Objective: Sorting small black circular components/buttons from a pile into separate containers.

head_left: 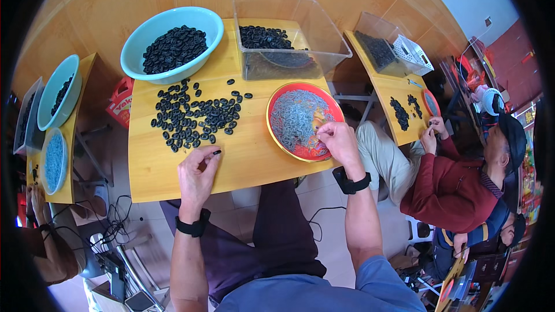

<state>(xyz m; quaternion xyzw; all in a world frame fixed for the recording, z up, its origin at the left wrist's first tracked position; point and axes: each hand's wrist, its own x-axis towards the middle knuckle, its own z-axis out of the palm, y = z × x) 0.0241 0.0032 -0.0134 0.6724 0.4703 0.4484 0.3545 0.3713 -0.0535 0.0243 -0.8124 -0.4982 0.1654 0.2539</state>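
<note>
My left hand rests on the wooden table and pinches one small black oval part between thumb and fingers. Just beyond it lies a loose spread of the same black parts. My right hand reaches over the right rim of a red round tray filled with thin grey-blue pieces. Its fingertips are pinched together on those pieces. Both wrists carry black bands.
A light blue basin of black parts stands at the back left, a clear plastic bin with more at the back right. Another person in a dark red top works at the table to my right. A further table with blue basins stands left.
</note>
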